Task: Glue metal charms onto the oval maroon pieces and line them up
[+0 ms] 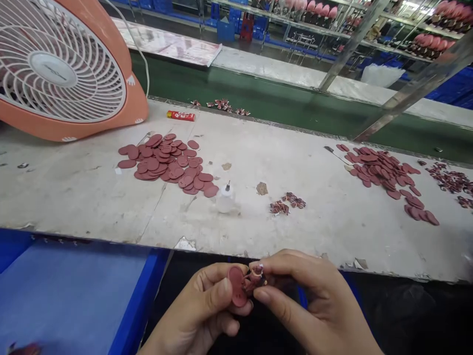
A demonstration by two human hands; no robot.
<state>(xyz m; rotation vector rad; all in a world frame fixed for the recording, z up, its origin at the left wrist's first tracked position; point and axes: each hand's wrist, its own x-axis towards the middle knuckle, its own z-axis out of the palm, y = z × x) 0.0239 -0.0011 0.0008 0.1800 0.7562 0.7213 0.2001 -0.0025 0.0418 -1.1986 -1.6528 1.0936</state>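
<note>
- At your far left, the blue bin point(88, 301) shows a brownish-red item point(25, 350) at the picture's corner; it is too cut off for you to tell whether it is a finished piece.
- Next, beside the orange fan point(136, 108), the left pile of red oval discs point(166, 165) lies loose on the table point(251, 148), with no figures on the discs you can see.
- Your left hand point(203, 308) is closed to a pinch, thumb and fingers holding one oval disc point(237, 291) in front of the table edge.
- Behind it, a small bottle point(226, 201) stands upright on the table.
- Just right of that disc, a small brown figure point(255, 278) meets its edge; you cannot tell whether the two are joined yet.
- Your right hand point(314, 301) pinches that figure between thumb and fingertips, the gap filled by it.
- Beyond, a small cluster of figures point(288, 203) lies loose.
- Farther right, another disc pile point(384, 170) and a figure heap point(451, 180) lie apart, so much appears left to do.
</note>
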